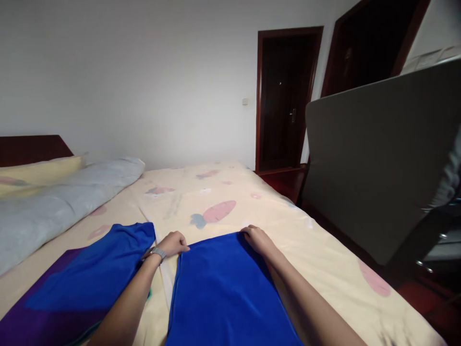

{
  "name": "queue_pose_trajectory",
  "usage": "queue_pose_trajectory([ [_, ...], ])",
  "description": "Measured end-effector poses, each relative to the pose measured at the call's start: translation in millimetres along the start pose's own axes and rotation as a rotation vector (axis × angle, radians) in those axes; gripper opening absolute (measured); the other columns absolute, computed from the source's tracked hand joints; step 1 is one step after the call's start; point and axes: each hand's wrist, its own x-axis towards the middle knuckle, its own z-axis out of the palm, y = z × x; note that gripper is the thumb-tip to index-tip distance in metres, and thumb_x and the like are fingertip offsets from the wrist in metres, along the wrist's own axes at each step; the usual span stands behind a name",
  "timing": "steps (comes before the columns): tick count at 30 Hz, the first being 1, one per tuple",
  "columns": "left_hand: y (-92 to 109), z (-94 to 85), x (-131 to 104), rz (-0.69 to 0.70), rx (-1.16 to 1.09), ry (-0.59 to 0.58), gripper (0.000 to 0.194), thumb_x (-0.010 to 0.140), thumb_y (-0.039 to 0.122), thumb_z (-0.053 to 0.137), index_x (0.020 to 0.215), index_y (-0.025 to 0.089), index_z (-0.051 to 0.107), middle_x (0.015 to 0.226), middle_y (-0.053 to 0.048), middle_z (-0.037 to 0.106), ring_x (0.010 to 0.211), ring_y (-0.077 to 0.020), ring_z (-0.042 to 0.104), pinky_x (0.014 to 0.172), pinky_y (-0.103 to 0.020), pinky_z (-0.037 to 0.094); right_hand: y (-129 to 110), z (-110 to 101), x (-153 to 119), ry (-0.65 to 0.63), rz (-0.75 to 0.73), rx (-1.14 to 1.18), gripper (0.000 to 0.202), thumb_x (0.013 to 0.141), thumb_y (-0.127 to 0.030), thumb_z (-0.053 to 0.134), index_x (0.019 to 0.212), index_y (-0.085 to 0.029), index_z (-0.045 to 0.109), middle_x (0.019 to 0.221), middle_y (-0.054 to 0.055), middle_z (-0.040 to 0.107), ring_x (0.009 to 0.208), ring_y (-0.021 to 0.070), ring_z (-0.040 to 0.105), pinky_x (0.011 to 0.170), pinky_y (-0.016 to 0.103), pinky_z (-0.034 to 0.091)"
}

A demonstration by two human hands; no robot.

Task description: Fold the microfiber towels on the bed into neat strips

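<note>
A plain blue cloth garment [223,288] lies in front of me on the bed, its far edge running between my two hands. My left hand [175,243], with a watch on the wrist, pinches the far left corner of it. At the far right corner my right hand [256,238] is closed on the same edge. To the left lies a second garment, a blue and purple sleeveless top [97,274], partly behind my left forearm. The near end of the plain blue garment runs out of view.
The bed [288,245] has a cream sheet with pink carrot prints. A long grey-blue rolled bedding piece [72,202] and a yellow pillow [46,170] lie at the left. Beyond the bed's right edge stands a large dark panel [367,158]; a dark door [281,96] is behind.
</note>
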Motion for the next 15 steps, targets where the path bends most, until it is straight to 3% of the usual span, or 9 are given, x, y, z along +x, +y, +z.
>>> queue_pose_trajectory([
  [3,13,-19.7,-12,0.036,-0.009,0.073,0.025,0.064,0.044,0.071,0.062,0.019,0.074,0.068,-0.004,0.076,0.073,-0.0233,0.069,0.066,-0.027,0.045,-1,-19,-1,0.052,-0.042,0.072,0.026,0.091,-0.018,0.050,0.107,-0.020,0.071,0.106,0.008,0.071,0.099,0.0213,0.065,0.089,0.028,0.046],
  [6,33,-52.4,-41,0.114,-0.069,0.144,0.034,0.071,0.052,0.067,0.074,0.020,0.077,0.083,-0.005,0.078,0.082,-0.0233,0.069,0.074,-0.026,0.048,-9,-55,-7,0.143,-0.085,0.262,0.022,0.092,-0.031,0.055,0.103,-0.020,0.070,0.097,0.005,0.073,0.088,0.0203,0.067,0.081,0.029,0.051],
  [11,64,-111.0,-123,0.219,-0.301,0.279,0.033,0.071,0.050,0.074,0.079,0.018,0.077,0.098,-0.009,0.076,0.093,-0.0258,0.069,0.083,-0.031,0.054,-49,-132,-45,0.246,-0.187,0.531,0.031,0.084,-0.047,0.068,0.095,-0.019,0.072,0.091,0.006,0.073,0.084,0.0220,0.067,0.076,0.032,0.053],
  [15,78,-139.0,-189,0.304,-0.310,0.423,0.024,0.070,0.044,0.077,0.081,0.022,0.079,0.097,-0.007,0.076,0.095,-0.0247,0.068,0.087,-0.033,0.056,-92,-177,-97,0.389,-0.250,0.609,0.026,0.084,-0.044,0.071,0.095,-0.020,0.074,0.095,0.006,0.073,0.088,0.0214,0.067,0.077,0.030,0.054],
])
